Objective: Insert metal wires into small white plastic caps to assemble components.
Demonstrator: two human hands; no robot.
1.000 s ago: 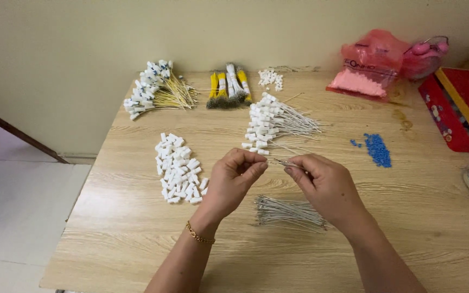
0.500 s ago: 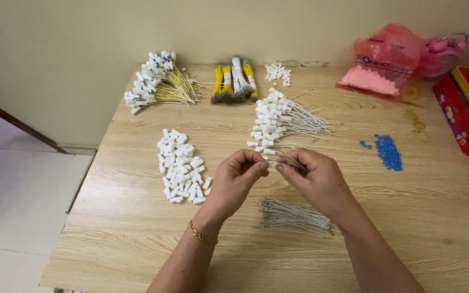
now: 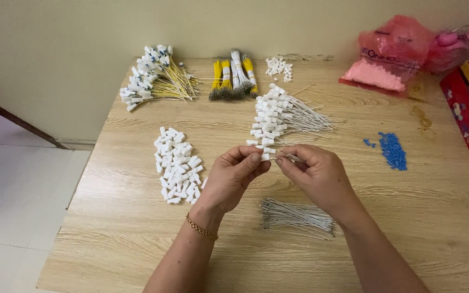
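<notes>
L hand (image 3: 233, 176) grip pinched shut on small white plastic connector (image 3: 265, 157); R hand (image 3: 315, 172) grip pinched on thin grey wire (image 3: 293, 158), both above wood-grain surface (image 3: 408, 217). Loose white connectors pile (image 3: 176, 165) left, grey wire bundle (image 3: 297, 216) below.

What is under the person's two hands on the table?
Under the right hand lies a bundle of white wires on the wooden table. Under the left hand only bare wood shows. The arms hide whatever lies beneath them.

Loose connectors (image 3: 177, 165) left of hands (image 3: 278, 176); wire bundle (image 3: 297, 216) below.
</notes>
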